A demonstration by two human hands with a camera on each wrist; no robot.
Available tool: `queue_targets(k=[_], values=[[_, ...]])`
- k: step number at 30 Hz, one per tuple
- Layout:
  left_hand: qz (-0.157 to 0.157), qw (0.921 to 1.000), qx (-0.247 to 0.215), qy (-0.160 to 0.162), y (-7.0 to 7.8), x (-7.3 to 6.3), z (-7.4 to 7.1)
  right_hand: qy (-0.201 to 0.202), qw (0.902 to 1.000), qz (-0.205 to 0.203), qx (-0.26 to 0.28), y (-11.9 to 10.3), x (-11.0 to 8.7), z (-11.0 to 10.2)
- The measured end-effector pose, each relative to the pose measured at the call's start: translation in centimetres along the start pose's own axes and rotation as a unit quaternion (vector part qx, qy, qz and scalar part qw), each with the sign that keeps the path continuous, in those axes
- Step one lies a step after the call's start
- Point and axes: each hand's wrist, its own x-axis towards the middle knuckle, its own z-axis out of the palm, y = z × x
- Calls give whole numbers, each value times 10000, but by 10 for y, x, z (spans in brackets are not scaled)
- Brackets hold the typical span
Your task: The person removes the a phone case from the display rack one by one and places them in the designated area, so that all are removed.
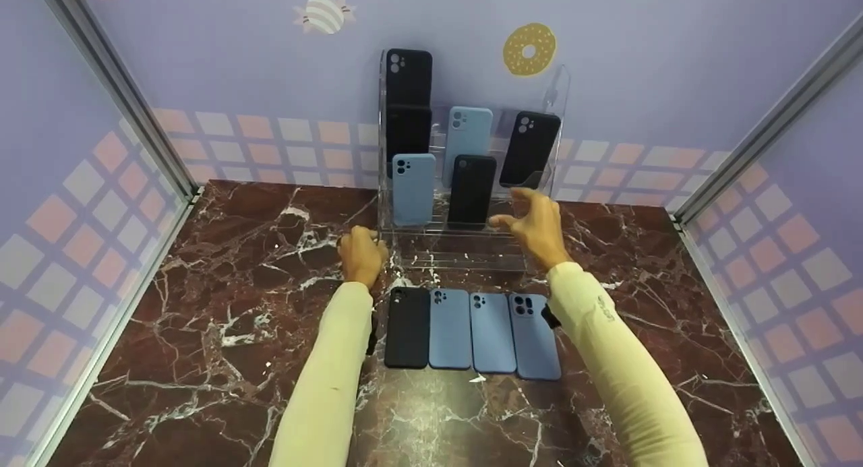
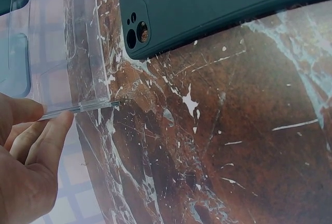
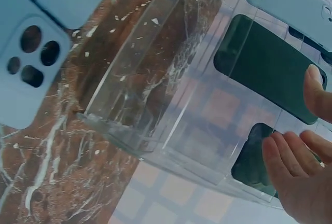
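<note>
A clear acrylic tiered stand (image 1: 465, 259) leans near the back wall and carries phone cases. My left hand (image 1: 363, 255) pinches the left side edge of that stand between thumb and fingers, as the left wrist view shows. On the front tier are a light blue phone case (image 1: 413, 191) and a black phone case (image 1: 471, 192). My right hand (image 1: 539, 231), thumb and fingers spread apart, hovers right of this black case and holds nothing. Behind stand a light blue case (image 1: 468, 140), a tilted black case (image 1: 530, 147) and a black case (image 1: 408, 76) top left.
In front of the stand, a row on the marble table (image 1: 222, 339) holds a black case (image 1: 407, 329) and blue cases (image 1: 450, 332), (image 1: 495, 332); the rightmost blue case (image 1: 537, 339) has a larger camera cutout. Patterned walls (image 1: 270, 69) enclose three sides.
</note>
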Motion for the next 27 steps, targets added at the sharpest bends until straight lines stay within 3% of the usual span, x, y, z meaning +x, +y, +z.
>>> queue_targets(k=[3,11,19,27], values=[[-24,10000,-50,0,-1,0,0,110,9997,-177,84,-3,7,4],[13,10000,34,-17,-2,1,1,242,9926,-1186,-119,-9,24,14],[22,9999,86,-71,-1,1,0,-156,9933,-1095,-335,-19,36,18],[-27,10000,-42,-54,0,-1,-1,41,9916,-1264,-258,-19,41,23]])
